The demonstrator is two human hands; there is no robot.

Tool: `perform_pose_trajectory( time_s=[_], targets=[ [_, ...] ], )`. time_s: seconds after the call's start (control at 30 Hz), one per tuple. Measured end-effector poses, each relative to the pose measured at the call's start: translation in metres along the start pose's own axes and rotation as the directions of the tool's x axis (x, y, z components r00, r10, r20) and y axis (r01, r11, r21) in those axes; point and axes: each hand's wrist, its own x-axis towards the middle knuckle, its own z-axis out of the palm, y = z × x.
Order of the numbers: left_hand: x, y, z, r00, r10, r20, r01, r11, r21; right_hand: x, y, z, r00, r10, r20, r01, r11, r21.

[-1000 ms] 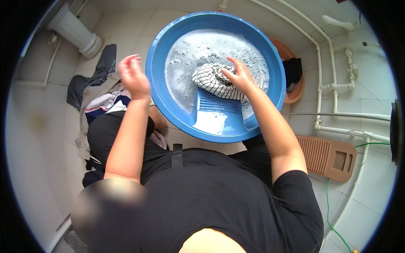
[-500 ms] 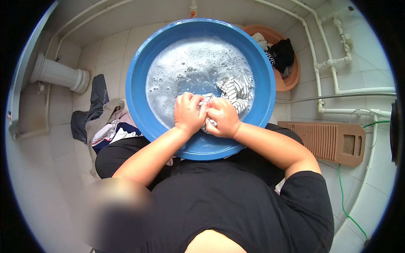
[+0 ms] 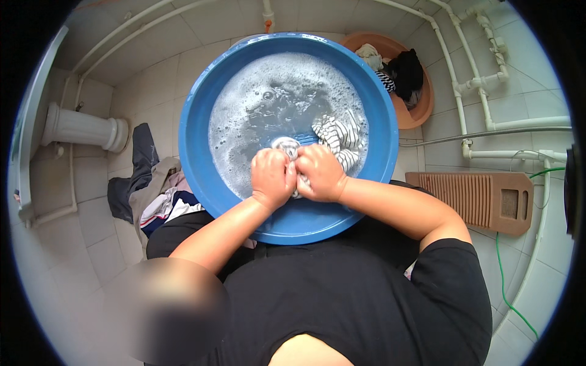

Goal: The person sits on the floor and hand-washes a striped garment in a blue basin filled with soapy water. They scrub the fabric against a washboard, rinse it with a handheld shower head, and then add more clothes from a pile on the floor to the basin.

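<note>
A large round blue basin of sudsy water stands in front of me. In its near half, a black-and-white striped garment lies partly in the foam on the right and runs in toward my hands. My left hand is closed on a bunched part of it, knuckles up. Pressed close beside it, my right hand grips the same cloth. A wet wad of the fabric pokes up between and beyond my fists. My fingertips are mostly hidden underneath.
An orange basin of clothes sits behind the blue one at right. A brown washboard lies on the right by white pipes and a green cord. Clothes are heaped on the floor at left, near a white pedestal.
My fists have turned slightly and squeezed together, and a wad of cloth now bulges up beyond them. The foam in the middle has thinned, showing more dark water. The view has shifted slightly.
</note>
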Motion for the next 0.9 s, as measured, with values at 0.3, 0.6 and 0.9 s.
perform_pose_trajectory(
  time_s=[0.3,0.6,0.9],
  targets=[
    [0.055,-0.061,0.023,0.705,-0.595,0.386,0.694,0.689,-0.206,0.047,0.070,0.028,0.694,0.637,0.335,-0.714,0.668,0.209],
    [0.056,-0.090,-0.064,0.596,-0.696,0.400,0.667,0.707,0.235,0.021,0.106,-0.043,0.579,0.529,0.620,-0.538,0.820,-0.197],
    [0.049,-0.067,-0.038,0.976,-0.056,0.213,-0.037,0.912,0.410,0.020,0.114,-0.008,0.836,0.539,-0.107,-0.540,0.769,-0.344]
  ],
)
